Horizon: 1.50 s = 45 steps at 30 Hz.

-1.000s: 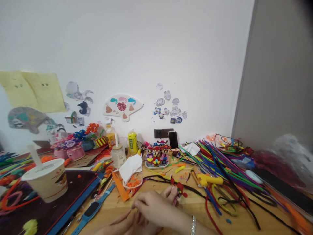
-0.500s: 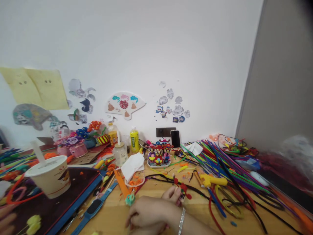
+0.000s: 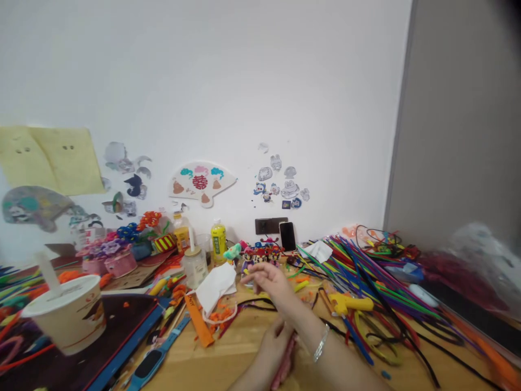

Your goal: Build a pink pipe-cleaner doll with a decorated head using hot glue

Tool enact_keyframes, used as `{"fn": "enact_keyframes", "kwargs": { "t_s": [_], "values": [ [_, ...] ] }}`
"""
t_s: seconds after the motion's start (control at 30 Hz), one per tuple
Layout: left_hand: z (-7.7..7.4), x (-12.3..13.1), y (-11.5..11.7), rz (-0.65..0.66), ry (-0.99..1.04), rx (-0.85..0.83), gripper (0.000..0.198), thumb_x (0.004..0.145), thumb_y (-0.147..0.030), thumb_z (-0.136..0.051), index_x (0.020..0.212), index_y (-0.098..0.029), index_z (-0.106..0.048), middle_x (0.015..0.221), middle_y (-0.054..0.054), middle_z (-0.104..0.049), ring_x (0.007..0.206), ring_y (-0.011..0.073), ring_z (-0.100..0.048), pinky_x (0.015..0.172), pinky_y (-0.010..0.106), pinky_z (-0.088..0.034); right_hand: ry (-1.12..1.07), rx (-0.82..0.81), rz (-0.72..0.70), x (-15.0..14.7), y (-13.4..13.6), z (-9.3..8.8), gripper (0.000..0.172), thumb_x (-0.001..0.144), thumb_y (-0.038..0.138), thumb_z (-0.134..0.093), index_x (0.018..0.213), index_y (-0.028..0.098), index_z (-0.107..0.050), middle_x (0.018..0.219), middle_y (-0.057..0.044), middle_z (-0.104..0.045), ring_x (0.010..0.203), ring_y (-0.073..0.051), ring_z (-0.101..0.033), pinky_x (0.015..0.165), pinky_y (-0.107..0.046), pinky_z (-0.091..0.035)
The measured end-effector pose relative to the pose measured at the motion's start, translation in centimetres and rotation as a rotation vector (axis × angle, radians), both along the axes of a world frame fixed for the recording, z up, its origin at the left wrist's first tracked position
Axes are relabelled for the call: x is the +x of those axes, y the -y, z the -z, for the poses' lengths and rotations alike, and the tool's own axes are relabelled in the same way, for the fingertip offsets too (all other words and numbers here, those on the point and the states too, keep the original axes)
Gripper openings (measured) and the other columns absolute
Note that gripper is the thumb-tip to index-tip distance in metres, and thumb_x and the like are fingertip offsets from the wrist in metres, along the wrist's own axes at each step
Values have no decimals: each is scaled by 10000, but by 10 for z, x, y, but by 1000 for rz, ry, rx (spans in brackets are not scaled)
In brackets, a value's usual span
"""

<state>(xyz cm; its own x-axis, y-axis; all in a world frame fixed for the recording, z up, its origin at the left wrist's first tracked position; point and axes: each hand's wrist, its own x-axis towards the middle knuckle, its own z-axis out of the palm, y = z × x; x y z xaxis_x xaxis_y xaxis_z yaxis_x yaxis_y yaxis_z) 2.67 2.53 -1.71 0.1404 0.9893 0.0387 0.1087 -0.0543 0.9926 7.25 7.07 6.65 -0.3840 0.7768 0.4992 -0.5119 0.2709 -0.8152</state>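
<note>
My right hand (image 3: 266, 282), with a silvery bracelet at the wrist, reaches over the table, its fingers partly spread and nothing seen in them. Just past its fingertips is a teal fuzzy piece (image 3: 233, 252), at the left end of a group of small colourful pipe-cleaner figures (image 3: 271, 252); I cannot tell whether the fingers touch it. My left hand (image 3: 274, 339) is low and near, curled behind the right forearm, which hides its fingertips and whatever they hold. A white tissue (image 3: 215, 285) lies left of the right hand.
A yellow glue gun (image 3: 352, 304) and many pipe cleaners (image 3: 378, 277) cover the right side. To the left are a lidded paper cup (image 3: 67, 317), a blue watch (image 3: 148, 364), a glass jar (image 3: 194, 269) and a yellow bottle (image 3: 218, 241). A phone (image 3: 287, 237) leans against the wall.
My right hand has moved from low on the table up and forward to the figures. The teal piece has gone from the table beside it to the group. The red figure in my left hand is now hidden.
</note>
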Motion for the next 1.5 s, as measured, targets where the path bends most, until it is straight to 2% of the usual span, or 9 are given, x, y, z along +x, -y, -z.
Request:
{"fn": "enact_keyframes", "kwargs": {
  "t_s": [0.03,0.13,0.27,0.53,0.7,0.9,1.07,1.17,1.5],
  "values": [
    [-3,-1,-5,-16,20,32,345,762,-500,-514,795,-170,-609,770,15,-633,780,167,-582,740,308,-445,-61,-23,-2,8,-3,-3,239,720,368,-636,817,161,-568,673,-20,-656,505,-74,-488,511,-193,-388],
    [-10,-7,-10,-107,70,59,487,611,-694,-490,586,-210,-528,548,-27,-508,579,155,-513,576,264,-414,-181,-81,-14,28,-11,-9,251,677,361,-685,806,172,-581,626,14,-620,482,-67,-494,486,-180,-389],
    [-18,-11,-9,-182,117,77,516,531,-741,-500,573,-227,-514,559,-26,-472,583,162,-482,561,256,-395,-197,-76,-7,43,-14,-16,249,667,360,-696,798,185,-578,601,30,-598,476,-64,-494,480,-173,-398],
    [-18,-9,-8,-186,100,105,472,534,-705,-543,517,-234,-540,535,-23,-471,569,162,-465,554,244,-384,-203,-54,-38,47,-13,-21,237,668,343,-701,789,180,-578,584,37,-584,458,-58,-502,466,-163,-403],
    [-16,-11,-9,-179,96,104,483,532,-706,-545,547,-223,-552,547,-24,-480,586,162,-468,559,243,-392,-205,-46,-46,49,-12,-22,259,653,360,-711,783,179,-579,582,37,-585,452,-55,-511,461,-153,-408],
    [-12,-10,-11,-156,85,75,526,525,-739,-506,545,-213,-507,512,-41,-442,514,146,-457,475,233,-380,-193,-50,-31,51,-14,-21,275,629,370,-724,777,185,-584,594,36,-585,456,-63,-511,464,-166,-419],
    [-8,-12,-14,-146,78,73,502,526,-708,-543,573,-208,-536,569,-27,-488,600,159,-493,530,228,-411,-177,-59,-14,51,-13,-20,246,613,343,-736,752,197,-595,596,40,-577,479,-70,-513,466,-168,-416],
    [-6,-12,-15,-137,84,59,494,532,-702,-543,583,-210,-532,558,-33,-475,576,158,-486,489,227,-401,-164,-69,-3,51,-12,-19,231,611,337,-736,731,196,-597,591,42,-571,473,-71,-507,463,-174,-417],
    [-11,-10,-10,-128,132,35,475,528,-678,-573,559,-208,-513,547,-40,-456,558,143,-464,478,220,-386,-122,-45,4,53,-18,-13,253,620,368,-725,757,204,-590,601,42,-571,480,-75,-511,482,-182,-423]
  ]
}}
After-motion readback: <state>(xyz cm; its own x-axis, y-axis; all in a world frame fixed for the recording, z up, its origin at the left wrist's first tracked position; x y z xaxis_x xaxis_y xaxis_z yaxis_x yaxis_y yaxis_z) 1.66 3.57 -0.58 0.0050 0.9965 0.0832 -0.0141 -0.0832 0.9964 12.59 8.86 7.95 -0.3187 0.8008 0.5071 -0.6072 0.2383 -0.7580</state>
